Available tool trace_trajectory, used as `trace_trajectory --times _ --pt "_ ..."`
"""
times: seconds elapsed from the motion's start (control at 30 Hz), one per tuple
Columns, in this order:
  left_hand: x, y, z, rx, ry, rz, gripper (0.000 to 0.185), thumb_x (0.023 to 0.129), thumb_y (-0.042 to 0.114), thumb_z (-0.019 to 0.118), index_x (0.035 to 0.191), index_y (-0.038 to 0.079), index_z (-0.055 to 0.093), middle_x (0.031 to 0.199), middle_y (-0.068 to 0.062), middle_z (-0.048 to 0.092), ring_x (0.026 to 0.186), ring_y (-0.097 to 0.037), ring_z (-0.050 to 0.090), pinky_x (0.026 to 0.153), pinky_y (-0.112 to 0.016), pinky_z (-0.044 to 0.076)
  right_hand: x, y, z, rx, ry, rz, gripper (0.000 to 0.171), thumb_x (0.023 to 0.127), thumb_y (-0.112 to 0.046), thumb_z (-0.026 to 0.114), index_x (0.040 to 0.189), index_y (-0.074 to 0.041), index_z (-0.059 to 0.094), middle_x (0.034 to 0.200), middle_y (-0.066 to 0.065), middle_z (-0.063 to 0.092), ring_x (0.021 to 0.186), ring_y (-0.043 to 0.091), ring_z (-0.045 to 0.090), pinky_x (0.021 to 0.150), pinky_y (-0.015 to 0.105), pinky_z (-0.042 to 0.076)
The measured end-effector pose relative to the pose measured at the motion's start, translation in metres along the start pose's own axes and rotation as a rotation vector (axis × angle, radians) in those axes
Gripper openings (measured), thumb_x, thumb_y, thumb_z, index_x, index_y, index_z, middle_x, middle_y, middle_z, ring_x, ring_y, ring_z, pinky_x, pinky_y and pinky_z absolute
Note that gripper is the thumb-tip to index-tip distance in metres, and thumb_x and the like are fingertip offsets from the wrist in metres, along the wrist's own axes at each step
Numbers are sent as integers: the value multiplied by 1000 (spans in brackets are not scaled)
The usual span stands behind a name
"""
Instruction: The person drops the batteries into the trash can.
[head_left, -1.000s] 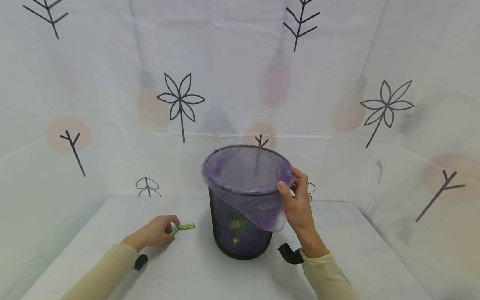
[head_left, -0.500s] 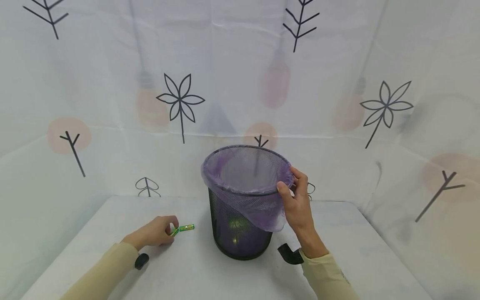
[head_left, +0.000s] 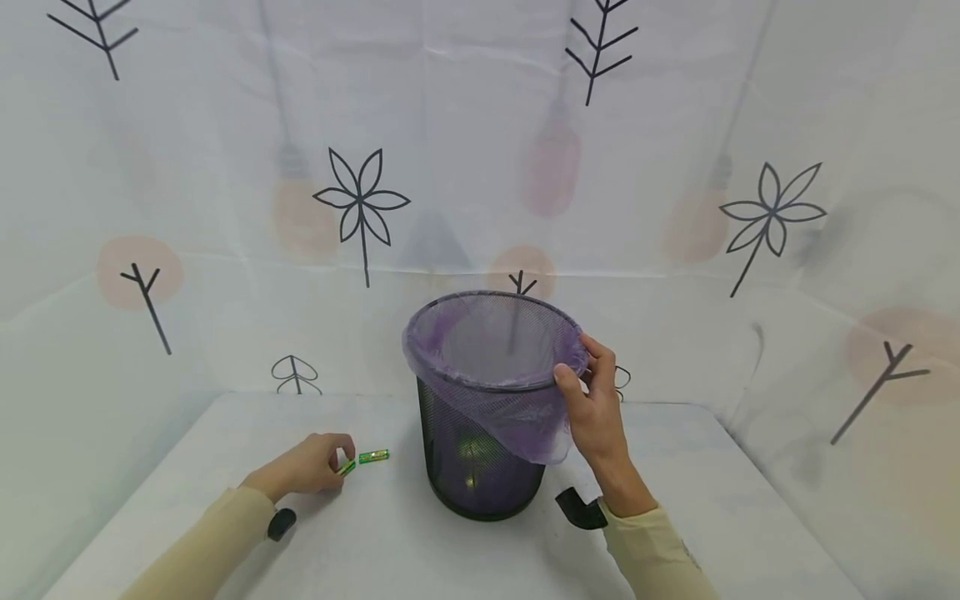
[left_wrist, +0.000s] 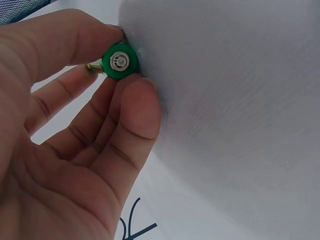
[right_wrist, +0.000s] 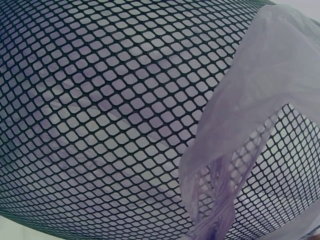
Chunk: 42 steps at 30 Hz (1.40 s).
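Observation:
In the head view my left hand (head_left: 311,463) is low over the table at the left, pinching a green battery (head_left: 347,467) between thumb and fingertips. The left wrist view shows this battery's metal end (left_wrist: 120,61) facing the camera, with the rest of it mostly hidden. A second green-and-gold battery (head_left: 373,456) lies on the table just right of the fingertips. My right hand (head_left: 597,408) grips the right side of the rim of a black mesh wastebasket (head_left: 442,450), thumb outside. A purple bin liner (head_left: 517,417) lines the basket and folds over its rim, hanging loose at the front.
The basket stands upright on the white table (head_left: 405,558), right of the batteries. Behind the table hangs a white cloth (head_left: 480,167) printed with plants. Knotted liner film (right_wrist: 215,200) hangs against the mesh in the right wrist view.
The battery in my left hand has drawn slightly left, so a small gap now parts it from the one on the table. My right hand and the basket stay put.

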<state>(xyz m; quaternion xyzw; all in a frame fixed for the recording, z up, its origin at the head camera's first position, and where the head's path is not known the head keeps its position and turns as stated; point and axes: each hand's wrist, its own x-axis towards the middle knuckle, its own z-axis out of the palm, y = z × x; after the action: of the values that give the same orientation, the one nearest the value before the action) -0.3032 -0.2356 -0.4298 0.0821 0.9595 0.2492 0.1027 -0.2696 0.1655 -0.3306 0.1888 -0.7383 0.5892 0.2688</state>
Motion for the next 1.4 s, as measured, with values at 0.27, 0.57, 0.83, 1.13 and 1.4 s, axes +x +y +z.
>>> trace_trajectory --times 0.27,0.57,0.83,1.13,1.4 --pt "-4 -8 -5 -136 -2 68 33 77 6 75 106 13 61 75 -4 56 62 -19 55 56 -33 46 0 -1 0 4 6 15 59 95 -15 54 146 -16 24 132 17 43 117 23 46 89 34 40" --pt "-24 16 -55 -198 -4 230 34 83 12 70 114 7 57 76 -5 58 62 -22 58 58 -35 45 -1 1 1 4 5 -8 57 95 -19 54 145 -17 26 132 16 43 117 25 45 92 45 39" --pt "-36 72 -120 -156 63 338 35 84 14 69 116 8 57 76 -5 61 63 -21 58 61 -36 47 -1 2 0 6 9 -10 57 95 -19 54 145 -16 27 131 16 43 117 25 46 91 44 39" --pt "-33 144 -166 -80 130 431 35 85 14 69 118 11 56 80 -6 62 66 -22 59 65 -36 47 -1 3 0 2 7 -15 58 95 -20 54 145 -16 26 131 18 42 118 28 45 92 50 39" --pt "-12 191 -161 -104 102 508 36 84 12 69 118 14 56 81 -6 63 67 -22 60 64 -36 49 -1 1 0 1 10 -1 57 95 -21 55 145 -16 27 131 17 43 118 27 45 94 50 39"
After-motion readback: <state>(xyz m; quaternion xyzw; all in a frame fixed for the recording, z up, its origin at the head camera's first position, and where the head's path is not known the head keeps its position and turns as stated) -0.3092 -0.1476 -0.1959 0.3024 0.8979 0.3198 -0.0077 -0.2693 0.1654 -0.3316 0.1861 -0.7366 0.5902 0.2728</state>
